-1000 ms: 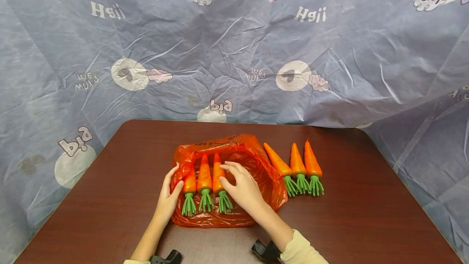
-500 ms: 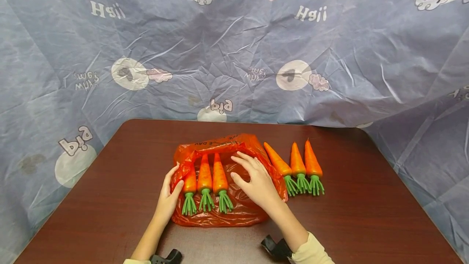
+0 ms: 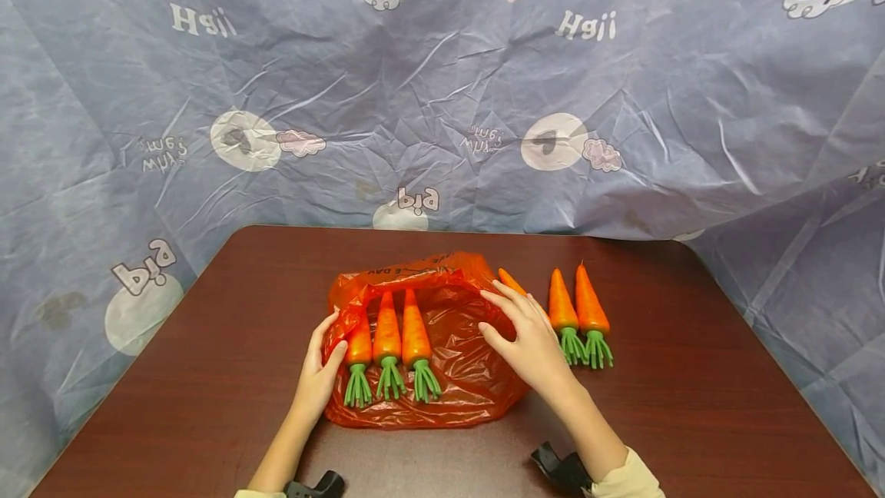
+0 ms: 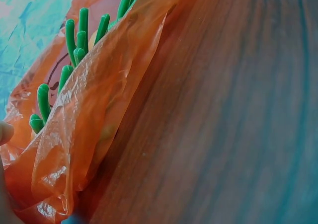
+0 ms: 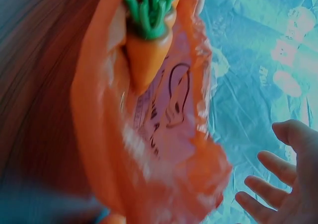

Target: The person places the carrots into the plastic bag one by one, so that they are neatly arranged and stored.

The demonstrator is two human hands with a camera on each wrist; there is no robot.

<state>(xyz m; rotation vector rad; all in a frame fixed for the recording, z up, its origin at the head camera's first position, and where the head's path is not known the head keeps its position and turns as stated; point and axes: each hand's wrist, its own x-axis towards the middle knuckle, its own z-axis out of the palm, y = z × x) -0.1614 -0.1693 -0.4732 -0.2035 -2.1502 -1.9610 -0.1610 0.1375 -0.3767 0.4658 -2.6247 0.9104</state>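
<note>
An orange-red plastic bag [image 3: 470, 386] lies on the table with its mouth spread toward me. Inside, 3 orange carrots [image 3: 387, 329] rest side by side, green stalks pointing at the near edge. My left hand [image 3: 316, 375] holds the bag's left rim, thumb near the leftmost carrot. In the left wrist view, green stalks [image 4: 69, 75] rise above the rim. My right hand [image 3: 535, 352], fingers spread, is above the bag's right side and partly covers another carrot [image 3: 510, 280] lying outside. In the right wrist view nothing is between the fingers [image 5: 278, 167].
To the right of the bag, 2 more carrots [image 3: 590, 302] lie close together on the dark brown table [image 3: 691, 383]. Behind the table hangs a blue-grey printed cloth [image 3: 415, 98]. Black straps [image 3: 563, 471] sit at my wrists.
My right hand has moved right, from beside the carrots in the bag to above the bag's right rim and the nearest outside carrot. The left hand and the carrots stay put.
</note>
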